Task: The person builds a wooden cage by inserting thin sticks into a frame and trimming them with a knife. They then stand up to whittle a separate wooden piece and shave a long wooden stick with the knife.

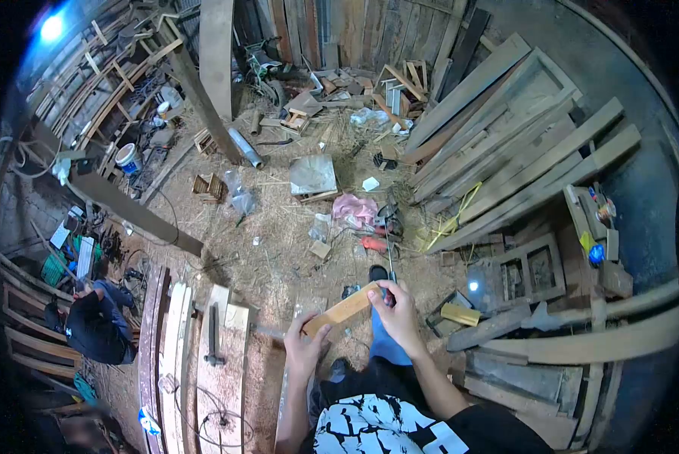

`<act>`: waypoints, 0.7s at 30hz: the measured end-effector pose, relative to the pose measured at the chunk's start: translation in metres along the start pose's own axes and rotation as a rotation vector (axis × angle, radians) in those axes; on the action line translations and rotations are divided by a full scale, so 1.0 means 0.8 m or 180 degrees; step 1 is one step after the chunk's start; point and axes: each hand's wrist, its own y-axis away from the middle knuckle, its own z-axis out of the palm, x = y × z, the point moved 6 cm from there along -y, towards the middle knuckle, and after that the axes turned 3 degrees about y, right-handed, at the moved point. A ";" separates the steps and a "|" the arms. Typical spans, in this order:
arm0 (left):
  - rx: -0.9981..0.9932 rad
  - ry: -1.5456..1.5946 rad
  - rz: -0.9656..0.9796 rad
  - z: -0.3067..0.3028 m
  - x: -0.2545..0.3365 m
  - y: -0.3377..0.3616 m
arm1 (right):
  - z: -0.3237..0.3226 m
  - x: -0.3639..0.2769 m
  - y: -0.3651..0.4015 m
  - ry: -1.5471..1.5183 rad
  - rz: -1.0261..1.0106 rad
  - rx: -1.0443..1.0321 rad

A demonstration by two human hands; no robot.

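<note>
A short, flat piece of light wood [342,310] is held tilted in front of my body. My left hand [306,354] is closed on its lower left end, thumb on the near face. At the upper right end, my right hand [400,319] grips it with thumb and fingers. Next to the right fingers shows a dark and red handle [389,297], with a thin straight shaft pointing away; I cannot tell whether that hand also holds it. Sawdust-strewn ground lies below both hands.
Long planks [212,371] with a clamp-like metal bar [214,337] lie at left. A person in dark clothes [97,325] crouches beyond them. Door panels and boards [498,129] lean at right. Ahead are a square board [313,175], a pink cloth [355,209] and a slanting post [203,91].
</note>
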 end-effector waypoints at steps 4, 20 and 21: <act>0.0546 0.1223 -0.0409 0.053 -0.015 -0.123 | -0.011 0.043 -0.140 -0.0115 -0.0084 0.0182; 0.1252 0.1582 -0.0347 0.172 0.103 -0.458 | -0.049 0.025 -0.508 -0.0283 -0.0175 -0.0390; 0.1240 0.1560 -0.0265 0.169 0.107 -0.469 | -0.042 0.022 -0.518 -0.0292 -0.0091 -0.0460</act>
